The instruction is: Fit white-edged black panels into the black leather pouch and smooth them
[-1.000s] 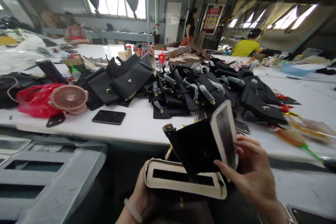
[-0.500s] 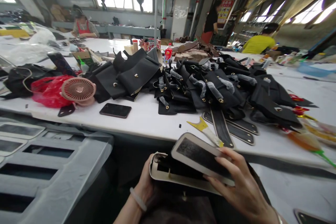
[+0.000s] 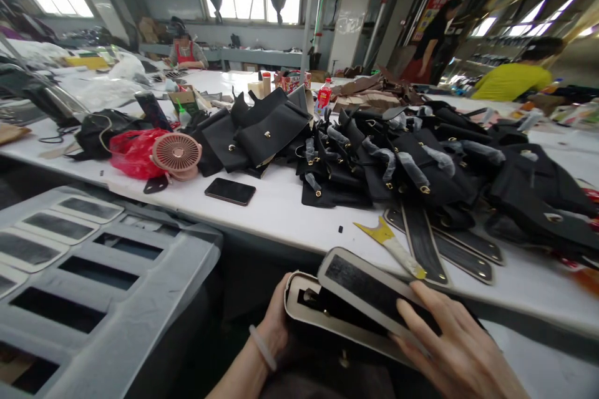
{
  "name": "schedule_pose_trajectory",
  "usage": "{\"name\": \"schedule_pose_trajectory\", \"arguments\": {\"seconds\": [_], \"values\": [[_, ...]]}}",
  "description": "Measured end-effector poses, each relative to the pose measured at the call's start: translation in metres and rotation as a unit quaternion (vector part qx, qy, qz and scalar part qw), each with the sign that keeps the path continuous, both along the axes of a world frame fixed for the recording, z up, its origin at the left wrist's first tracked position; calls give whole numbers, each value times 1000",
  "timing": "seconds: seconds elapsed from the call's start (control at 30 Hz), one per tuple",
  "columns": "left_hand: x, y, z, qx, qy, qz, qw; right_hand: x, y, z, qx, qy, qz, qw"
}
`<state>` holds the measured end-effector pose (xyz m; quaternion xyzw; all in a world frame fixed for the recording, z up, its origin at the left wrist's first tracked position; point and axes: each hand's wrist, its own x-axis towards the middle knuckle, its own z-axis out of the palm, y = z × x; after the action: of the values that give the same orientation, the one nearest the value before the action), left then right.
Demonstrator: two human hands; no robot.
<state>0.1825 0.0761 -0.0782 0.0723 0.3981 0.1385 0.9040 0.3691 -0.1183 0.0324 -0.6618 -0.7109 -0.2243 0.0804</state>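
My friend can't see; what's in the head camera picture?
A person's left grip holds a pale-rimmed case; the right grip holds a panel tilted over it. Beyond, black bags lie on a table with a phone and fan.

I can see the white tabletop [image 3: 290, 215] piled with black bags [image 3: 362, 159], some with plastic-wrapped handles [image 3: 412, 171]. Nearer its front edge lie a dark phone [image 3: 230, 191], a yellow forked piece [image 3: 382, 235] and overlapping pale-edged black strips [image 3: 423, 246]. A pink fan [image 3: 176, 154] sits just beside a crumpled red plastic bag [image 3: 133, 153]. Down to the left, a grey slotted stand [image 3: 154, 299] bears pale-bordered panels [image 3: 58, 226].
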Motion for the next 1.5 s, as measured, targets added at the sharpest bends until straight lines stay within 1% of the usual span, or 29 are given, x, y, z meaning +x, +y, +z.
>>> {"name": "schedule_pose_trajectory", "arguments": {"seconds": [0.17, 0.27, 0.43, 0.53, 0.67, 0.73, 0.83, 0.9, 1.0, 1.1, 1.2, 1.33, 1.4, 1.5], "values": [[0, -1, 6, -4, -14, -8, 1000, -1, 4, 2, 2, -8, 37, 999], [0, -1, 7, -8, -17, -11, 1000, -3, 8, 3, -14, 3, 35, 999], [1, -2, 8, -6, -22, -4, 1000, -9, 18, 8, -67, 27, 24, 997], [0, -1, 7, 1, -20, 9, 1000, -9, 21, 10, -101, 53, 20, 993], [-1, -1, 3, 13, -18, 18, 1000, 3, 16, 12, -108, 90, -8, 990], [-2, -1, 2, 20, -20, 22, 999, 7, 12, 13, -113, 90, -1, 990], [-2, -1, 3, 31, -20, 41, 998, 6, 8, 14, -139, 89, 22, 986], [-1, -2, 5, 36, -25, 45, 998, 2, 11, 14, -156, 103, 13, 982], [0, -2, 9, 33, -42, 29, 998, -7, 17, 10, -186, 132, -4, 974], [0, -2, 11, 26, -52, 8, 998, -14, 23, 3, -211, 138, 6, 968], [-1, -1, 12, 18, -54, -15, 998, -18, 24, 0, -198, 120, 21, 972], [0, -1, 13, 12, -56, -24, 998, -18, 22, 3, -177, 106, 57, 977], [0, -1, 13, 9, -59, -26, 998, -17, 23, 3, -180, 129, 52, 974], [0, -1, 12, 7, -60, -29, 998, -15, 27, -1, -194, 212, 15, 958]]}}
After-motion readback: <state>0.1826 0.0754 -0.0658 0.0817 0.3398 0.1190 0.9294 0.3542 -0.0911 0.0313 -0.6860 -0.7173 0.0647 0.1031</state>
